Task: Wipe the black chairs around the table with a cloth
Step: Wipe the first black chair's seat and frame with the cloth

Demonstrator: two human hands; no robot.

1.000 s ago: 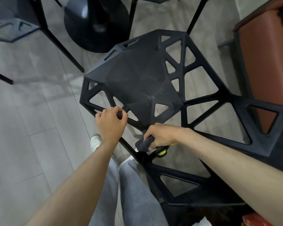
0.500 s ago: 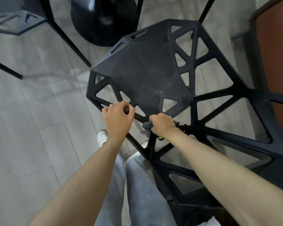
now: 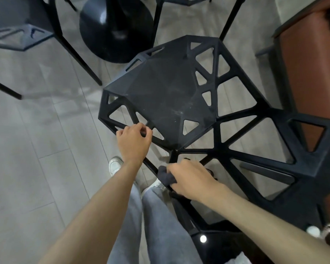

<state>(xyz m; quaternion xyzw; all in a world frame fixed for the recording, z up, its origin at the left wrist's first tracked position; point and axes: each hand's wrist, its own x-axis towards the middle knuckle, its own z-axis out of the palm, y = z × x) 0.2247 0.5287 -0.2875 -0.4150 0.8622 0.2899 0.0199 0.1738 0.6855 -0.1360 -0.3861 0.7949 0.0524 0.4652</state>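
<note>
Our left hand (image 3: 133,142) curls around a strut of the black angular lattice plastic chair (image 3: 166,96), steadying it at nine o'clock of the seat. Our right hand (image 3: 191,180) clutches the bunched dark grey cloth (image 3: 165,176) at six o'clock; we should rub along each strut firmly, then the dusty seat.

Bare forearms (image 3: 95,212), no sleeves; light grey trousers (image 3: 141,225); white shoes (image 3: 115,164).

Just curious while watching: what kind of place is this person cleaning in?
Probably a café or a small dining or meeting area. Several matching black lattice chairs stand around a round black pedestal table base on grey plank flooring, with a reddish-brown upholstered seat alongside.
</note>
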